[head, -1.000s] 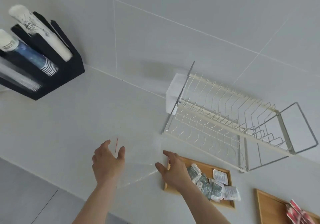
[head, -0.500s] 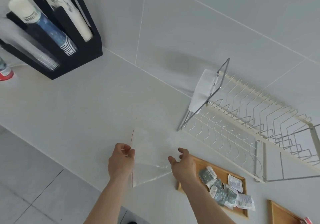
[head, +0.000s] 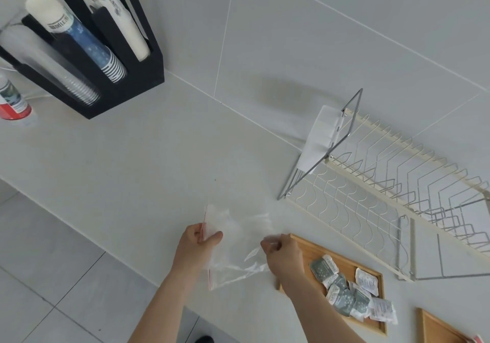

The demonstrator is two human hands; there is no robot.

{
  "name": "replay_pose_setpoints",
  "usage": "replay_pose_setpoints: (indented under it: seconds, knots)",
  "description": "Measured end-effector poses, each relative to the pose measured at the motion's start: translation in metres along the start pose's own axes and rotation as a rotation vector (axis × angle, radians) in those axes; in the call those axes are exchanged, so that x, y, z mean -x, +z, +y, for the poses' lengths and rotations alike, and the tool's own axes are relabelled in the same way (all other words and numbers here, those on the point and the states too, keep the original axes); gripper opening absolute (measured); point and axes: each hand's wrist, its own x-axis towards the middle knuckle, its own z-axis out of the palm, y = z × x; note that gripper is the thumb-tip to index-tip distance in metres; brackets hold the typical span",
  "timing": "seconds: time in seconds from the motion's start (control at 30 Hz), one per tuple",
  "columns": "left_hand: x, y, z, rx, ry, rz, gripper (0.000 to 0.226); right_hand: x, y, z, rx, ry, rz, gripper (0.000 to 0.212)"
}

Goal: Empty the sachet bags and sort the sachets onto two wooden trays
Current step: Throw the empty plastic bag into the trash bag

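Observation:
An empty clear zip bag (head: 233,247) with a red seal strip is held above the white counter between both hands. My left hand (head: 197,244) pinches its red-strip edge. My right hand (head: 283,252) grips the opposite side. Right of my right hand lies a wooden tray (head: 315,252) holding several grey-green and white sachets (head: 344,287). A second wooden tray (head: 437,329) shows at the bottom right corner, with something red at its edge.
A cream wire dish rack (head: 384,197) stands at the right against the tiled wall. A black cup holder (head: 90,51) with stacked cups sits at the far left, a red-and-white bottle (head: 12,99) beside it. The counter edge runs diagonally at lower left.
Both hands went from lying spread on the flat bag to pinching its two sides and lifting it. The view has swung left, so the second tray is mostly out of frame.

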Motion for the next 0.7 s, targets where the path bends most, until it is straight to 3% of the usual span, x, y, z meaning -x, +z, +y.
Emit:
replay_pose_setpoints:
  seconds: [0.07,0.17,0.23,0.3,0.43,0.5,0.57,0.7]
  knots:
    - [0.003,0.002,-0.003,-0.151,0.028,0.017,0.028,0.001,-0.001,0.002,0.02,-0.067,-0.007,0.009]
    - [0.01,0.004,-0.001,-0.17,0.107,0.019,0.014,-0.001,-0.001,0.004,0.164,-0.17,0.038,0.006]
    - [0.015,0.004,0.005,-0.137,0.153,-0.026,0.021,-0.003,-0.003,0.005,0.174,-0.214,0.067,0.02]
    - [0.02,0.003,0.014,-0.02,0.159,-0.115,0.03,-0.003,-0.009,0.005,0.033,-0.233,0.073,0.039]
    - [0.032,0.0,0.032,0.161,0.143,-0.287,0.054,-0.003,-0.027,0.005,-0.348,-0.125,-0.102,0.097]
    - [0.035,-0.001,0.039,0.206,0.145,-0.351,0.06,-0.001,-0.039,0.004,-0.457,-0.097,-0.18,0.111]
    - [0.037,-0.001,0.044,0.255,0.137,-0.423,0.062,0.004,-0.052,0.005,-0.511,-0.097,-0.257,0.109]
    - [0.045,0.003,0.053,0.278,0.164,-0.556,0.071,0.011,-0.079,0.009,-0.7,-0.089,-0.469,0.085]
